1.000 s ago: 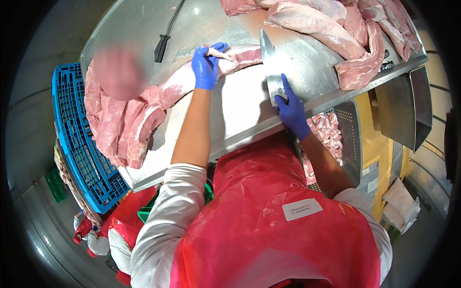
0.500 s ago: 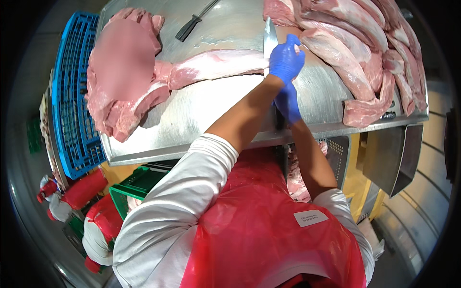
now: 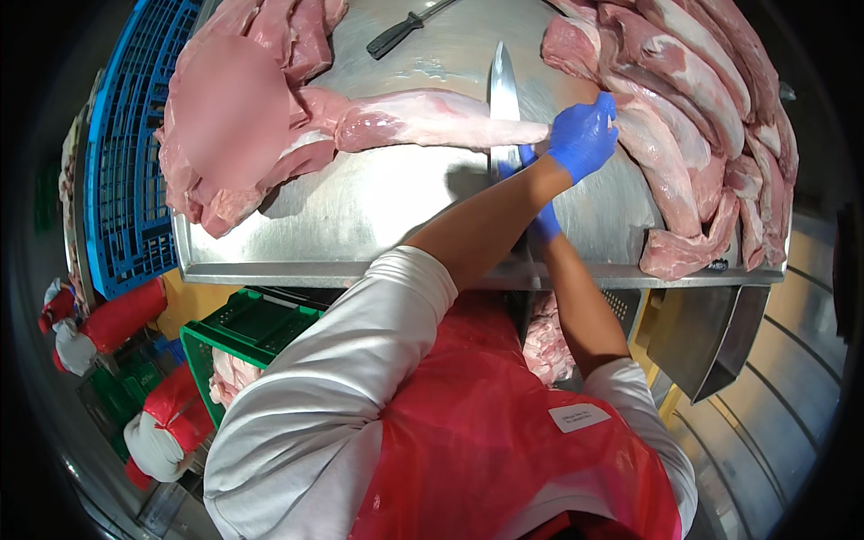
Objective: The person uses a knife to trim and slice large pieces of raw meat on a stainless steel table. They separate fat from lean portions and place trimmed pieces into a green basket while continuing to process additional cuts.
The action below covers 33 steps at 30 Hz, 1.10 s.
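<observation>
A long pale strip of meat (image 3: 423, 119) lies across the steel table, joined or touching at its left end to a large pink slab of meat (image 3: 310, 54). My left hand (image 3: 583, 139), in a blue glove, reaches across to the right and is closed on the strip's thin end. Beneath my left forearm, my gloved right hand (image 3: 545, 221) is partly hidden, closed round the handle of a knife. The knife (image 3: 504, 85) points away from me, and the strip's thin part passes over its blade.
Several long meat pieces (image 3: 666, 135) are heaped on the right of the steel table (image 3: 378, 225). A black-handled tool (image 3: 394, 36) lies at the far side. A blue crate (image 3: 135, 162) stands left, a green crate (image 3: 252, 328) below the near edge. Other people in red aprons (image 3: 184, 405) stand lower left.
My left hand has moved right, drawing the strip's thin end along with it. More of the knife blade now shows, under the strip. The whole view has shifted a little.
</observation>
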{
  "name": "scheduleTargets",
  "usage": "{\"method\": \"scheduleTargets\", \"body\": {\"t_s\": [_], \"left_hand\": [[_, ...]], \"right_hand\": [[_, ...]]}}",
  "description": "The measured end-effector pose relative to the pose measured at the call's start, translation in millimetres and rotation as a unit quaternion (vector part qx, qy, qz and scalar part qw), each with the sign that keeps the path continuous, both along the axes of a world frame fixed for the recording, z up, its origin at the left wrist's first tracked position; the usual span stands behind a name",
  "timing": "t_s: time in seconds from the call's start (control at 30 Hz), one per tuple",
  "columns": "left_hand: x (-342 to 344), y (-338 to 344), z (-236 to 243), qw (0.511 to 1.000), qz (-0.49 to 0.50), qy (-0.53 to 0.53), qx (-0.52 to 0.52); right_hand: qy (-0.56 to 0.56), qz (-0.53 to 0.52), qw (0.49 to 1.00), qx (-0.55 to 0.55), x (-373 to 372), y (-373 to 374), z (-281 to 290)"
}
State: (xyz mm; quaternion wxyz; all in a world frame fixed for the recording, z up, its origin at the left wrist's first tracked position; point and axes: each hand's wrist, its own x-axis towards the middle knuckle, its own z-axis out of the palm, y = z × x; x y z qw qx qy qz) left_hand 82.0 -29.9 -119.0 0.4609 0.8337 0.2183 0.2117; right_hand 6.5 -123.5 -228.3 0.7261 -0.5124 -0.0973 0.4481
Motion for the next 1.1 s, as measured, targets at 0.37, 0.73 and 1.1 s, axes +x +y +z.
{"method": "scheduleTargets", "body": {"t_s": [0.37,0.73,1.1], "left_hand": [[-12,19,44,0.989,0.01,-0.131,-0.066],[-26,33,81,0.974,0.01,-0.185,-0.129],[-39,43,113,0.969,0.028,-0.217,-0.115]], "right_hand": [[-0.214,0.142,0.937,-0.238,-5,58,6],[-0.114,0.233,0.947,-0.189,-41,54,39],[-0.116,0.231,0.935,-0.243,-102,95,70]]}}
